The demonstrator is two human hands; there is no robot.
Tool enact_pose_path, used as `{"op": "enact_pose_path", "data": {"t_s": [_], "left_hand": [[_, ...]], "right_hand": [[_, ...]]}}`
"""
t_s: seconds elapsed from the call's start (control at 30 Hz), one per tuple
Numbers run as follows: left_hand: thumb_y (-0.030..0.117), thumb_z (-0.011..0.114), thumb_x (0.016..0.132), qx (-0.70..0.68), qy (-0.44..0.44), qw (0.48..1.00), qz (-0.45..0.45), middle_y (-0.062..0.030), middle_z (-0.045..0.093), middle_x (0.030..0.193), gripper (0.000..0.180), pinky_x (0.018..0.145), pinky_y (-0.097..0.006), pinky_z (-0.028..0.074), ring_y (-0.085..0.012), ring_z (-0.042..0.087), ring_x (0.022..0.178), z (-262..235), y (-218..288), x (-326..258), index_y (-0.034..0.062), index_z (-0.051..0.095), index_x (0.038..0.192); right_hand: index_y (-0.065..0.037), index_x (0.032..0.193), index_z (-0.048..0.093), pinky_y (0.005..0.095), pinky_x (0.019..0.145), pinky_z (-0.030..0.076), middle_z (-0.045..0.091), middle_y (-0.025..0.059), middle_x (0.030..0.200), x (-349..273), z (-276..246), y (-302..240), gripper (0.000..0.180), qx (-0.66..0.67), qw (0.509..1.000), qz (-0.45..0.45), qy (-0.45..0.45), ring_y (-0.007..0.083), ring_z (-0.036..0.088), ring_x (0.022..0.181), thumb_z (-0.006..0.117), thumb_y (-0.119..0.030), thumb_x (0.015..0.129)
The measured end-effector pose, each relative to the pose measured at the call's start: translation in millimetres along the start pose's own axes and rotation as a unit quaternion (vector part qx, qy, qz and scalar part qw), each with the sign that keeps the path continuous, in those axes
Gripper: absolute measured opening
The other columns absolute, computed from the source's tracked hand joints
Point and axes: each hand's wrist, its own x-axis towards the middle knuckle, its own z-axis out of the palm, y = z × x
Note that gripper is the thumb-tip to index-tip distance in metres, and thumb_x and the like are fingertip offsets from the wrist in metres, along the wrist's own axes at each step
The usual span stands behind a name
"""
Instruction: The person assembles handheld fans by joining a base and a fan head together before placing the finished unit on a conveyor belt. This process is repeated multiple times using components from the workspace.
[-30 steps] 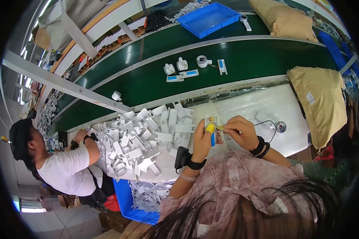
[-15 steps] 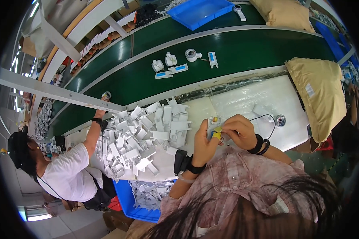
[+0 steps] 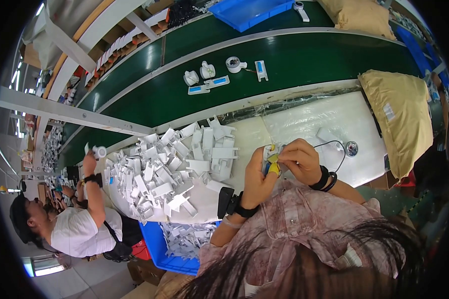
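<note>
The housing (image 3: 266,151), a small white part, is in the person's left hand (image 3: 257,179) above the near edge of the table (image 3: 249,130), right of the pile. The left hand is clamped on it. The right hand (image 3: 300,162) has its fingertips pinched together on a yellow strip (image 3: 273,158), which now lies over the housing; a second ago it was held out at the housing's right side. The blue on the housing, plain to see then, is now mostly covered.

Toward the table's right edge, a round part (image 3: 351,148) with a dark face lies with a black cable (image 3: 334,142) looping from it. A pile (image 3: 167,167) of white parts covers much of the table's left half.

Below the near edge, a blue bin (image 3: 154,254) holds many more white parts. A brown bag (image 3: 396,119) stands at the table's right edge, its contents hidden.

Beyond the far edge, the green belt (image 3: 304,62) carries two rounded white parts (image 3: 207,70), white pieces with blue panels (image 3: 261,71) and a ring (image 3: 233,63). A blue tray (image 3: 252,14) sits farther back.

At the table's left end, a co-worker's hand (image 3: 90,163) is raised with a white piece (image 3: 100,151); half a second ago it reached over the belt's near edge.
</note>
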Motion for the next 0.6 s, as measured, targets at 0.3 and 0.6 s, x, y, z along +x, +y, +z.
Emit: {"op": "enact_pose_path", "data": {"t_s": [0.3,0.6], "left_hand": [[0.001,0.046,0.09,-0.095,-0.041,0.995,-0.003,-0.0056,0.055,0.09,0.039,0.057,-0.023,0.048,-0.0091,0.054,0.072,2.0,-2.6,-4.4,-0.0001,0.042,0.128],[0.011,0.044,0.098,-0.043,0.005,0.999,0.032,-0.004,0.055,0.087,0.039,0.053,-0.021,0.044,-0.0069,0.051,0.069,7.2,-5.2,-6.1,-0.0004,0.039,0.135]], "right_hand": [[-0.007,0.09,0.067,0.0323,0.064,0.046,0.063,0.0064,0.084,-2.5,-1.9,-1.3,0.022,0.01,1.0,0.012,0.0,0.0243,0.058,0.073,0.072,0.002,0.071],[-0.007,0.09,0.066,0.0328,0.064,0.046,0.062,0.0065,0.083,6.4,-2.5,-5.8,0.022,-0.001,1.0,0.007,-0.017,0.0247,0.058,0.073,0.071,0.003,0.071]]}}
